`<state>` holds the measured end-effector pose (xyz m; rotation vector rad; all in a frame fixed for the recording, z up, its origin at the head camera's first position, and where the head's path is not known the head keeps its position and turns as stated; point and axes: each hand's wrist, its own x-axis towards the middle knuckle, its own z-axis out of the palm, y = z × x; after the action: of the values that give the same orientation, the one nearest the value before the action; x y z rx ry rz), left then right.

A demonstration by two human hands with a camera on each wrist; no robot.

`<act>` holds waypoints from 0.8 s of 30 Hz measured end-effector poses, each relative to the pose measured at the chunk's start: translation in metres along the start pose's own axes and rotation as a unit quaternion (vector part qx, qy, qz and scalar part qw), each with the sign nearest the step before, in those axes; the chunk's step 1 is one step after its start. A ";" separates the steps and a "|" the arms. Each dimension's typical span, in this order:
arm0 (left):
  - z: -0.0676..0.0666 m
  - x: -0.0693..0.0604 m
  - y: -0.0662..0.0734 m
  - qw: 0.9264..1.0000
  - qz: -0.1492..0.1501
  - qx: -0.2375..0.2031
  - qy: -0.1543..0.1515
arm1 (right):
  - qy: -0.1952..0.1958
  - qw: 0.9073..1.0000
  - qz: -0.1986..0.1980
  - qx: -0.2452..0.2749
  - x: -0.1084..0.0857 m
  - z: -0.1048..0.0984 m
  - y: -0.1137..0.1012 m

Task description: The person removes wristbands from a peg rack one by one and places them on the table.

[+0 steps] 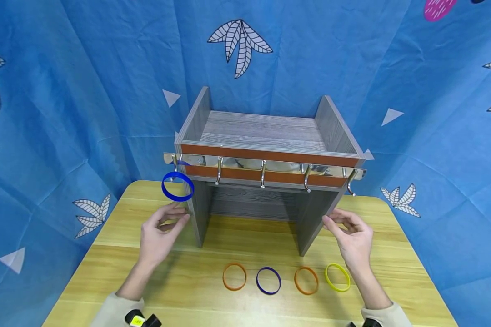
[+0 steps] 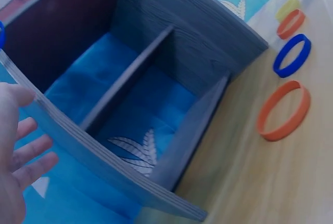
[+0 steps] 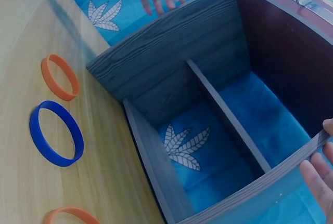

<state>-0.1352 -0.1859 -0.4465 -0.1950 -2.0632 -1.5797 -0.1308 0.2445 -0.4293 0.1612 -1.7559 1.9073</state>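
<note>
A small grey wooden shelf (image 1: pixel 316 213) stands on its legs, with a metal hook rail (image 1: pixel 282 166) along its front. A blue wristband (image 1: pixel 177 198) hangs at the leftmost hook, above my left hand (image 1: pixel 160 236). That hand is beside the left side panel, fingers spread loosely and thumb at the panel's edge; the left wrist view shows nothing gripped. My right hand (image 1: pixel 355 238) pinches the front edge of the right panel, thumb inside and fingers outside. On the table in front lie an orange wristband (image 1: pixel 223 279), a dark blue one, another orange one and a yellow wristband (image 1: pixel 326 276).
The wooden table (image 1: pixel 212 313) extends around the shelf. Blue cloth (image 1: pixel 86 68) with leaf prints hangs behind and on both sides. Several curved hooks, such as the middle hook (image 1: pixel 263 175), project from the rail.
</note>
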 end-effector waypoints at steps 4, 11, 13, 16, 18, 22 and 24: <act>-0.006 0.004 0.013 1.000 0.010 -0.016 0.011 | 0.000 1.000 -0.003 0.004 0.000 0.000 0.000; -0.015 0.014 0.033 0.991 0.049 -0.121 0.017 | -0.005 1.000 -0.002 0.017 0.000 0.000 0.000; -0.017 0.018 0.038 0.983 0.069 -0.168 0.011 | -0.006 1.000 -0.002 0.018 0.000 0.000 0.000; -0.019 0.022 0.043 0.971 0.091 -0.222 0.002 | -0.004 1.000 -0.001 0.015 0.000 0.000 0.000; -0.020 0.025 0.045 0.967 0.097 -0.238 0.002 | -0.004 1.000 -0.001 0.014 0.000 0.000 0.000; -0.020 0.029 0.048 0.967 0.094 -0.236 0.014 | -0.004 1.000 0.000 0.015 0.000 0.000 0.000; -0.020 0.031 0.048 0.966 0.097 -0.241 0.017 | -0.005 1.000 0.000 0.016 0.000 0.000 0.000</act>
<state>-0.1353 -0.1955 -0.3866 -0.5220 -1.5474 -1.9139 -0.1308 0.2445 -0.4292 0.1816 -1.7328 1.9382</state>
